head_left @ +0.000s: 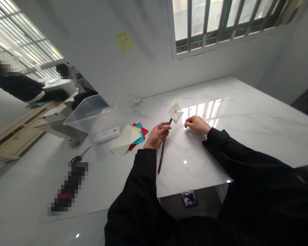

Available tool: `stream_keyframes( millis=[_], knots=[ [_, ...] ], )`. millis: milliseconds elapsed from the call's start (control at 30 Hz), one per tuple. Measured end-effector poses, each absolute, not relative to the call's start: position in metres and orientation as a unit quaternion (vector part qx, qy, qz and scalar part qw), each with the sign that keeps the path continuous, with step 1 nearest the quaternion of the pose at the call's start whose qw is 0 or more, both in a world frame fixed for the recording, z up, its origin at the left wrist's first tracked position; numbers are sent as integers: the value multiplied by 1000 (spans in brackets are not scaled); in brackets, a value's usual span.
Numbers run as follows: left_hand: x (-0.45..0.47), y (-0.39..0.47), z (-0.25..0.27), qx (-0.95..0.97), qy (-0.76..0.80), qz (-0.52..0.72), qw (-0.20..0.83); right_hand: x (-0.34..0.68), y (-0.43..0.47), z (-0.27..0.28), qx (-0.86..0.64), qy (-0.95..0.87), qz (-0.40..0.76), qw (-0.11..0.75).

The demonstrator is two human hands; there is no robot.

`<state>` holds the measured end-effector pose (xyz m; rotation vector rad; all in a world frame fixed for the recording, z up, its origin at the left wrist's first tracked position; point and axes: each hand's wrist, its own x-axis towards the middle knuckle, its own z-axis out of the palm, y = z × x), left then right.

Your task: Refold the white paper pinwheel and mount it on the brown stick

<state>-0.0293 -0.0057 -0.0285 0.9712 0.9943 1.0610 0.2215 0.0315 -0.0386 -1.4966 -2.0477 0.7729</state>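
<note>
My left hand (pixel 157 135) is wrapped round the dark brown stick of a paper pinwheel (pixel 175 111). The pinwheel's cream paper head sits at the top of the stick, with a small dark dot at its centre. The stick (pixel 162 155) slants down past my fingers toward me. Just right of the pinwheel, low over the white marble-patterned table (pixel 256 126), is my right hand (pixel 197 124). Its fingers are curled closed, and whatever may be in them is hidden. A few tiny dark specks lie on the table beyond it.
Left of my left hand lie coloured paper sheets (pixel 129 136), a white rectangular device (pixel 107 135) and scissors (pixel 80 155). A clear plastic bin (pixel 92 114) stands behind them. A small white item with a cord (pixel 137 101) is by the wall. Two people sit at the far left.
</note>
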Motion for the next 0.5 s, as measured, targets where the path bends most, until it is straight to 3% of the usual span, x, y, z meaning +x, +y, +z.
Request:
stream_keyframes(
  millis=[367, 500],
  knots=[
    [-28, -2, -34, 427, 424, 470, 646, 217, 25, -41, -554, -763, 247, 224],
    [-28, -1, -37, 425, 419, 472, 649, 209, 18, -52, -598, -724, 214, 268]
  ],
)
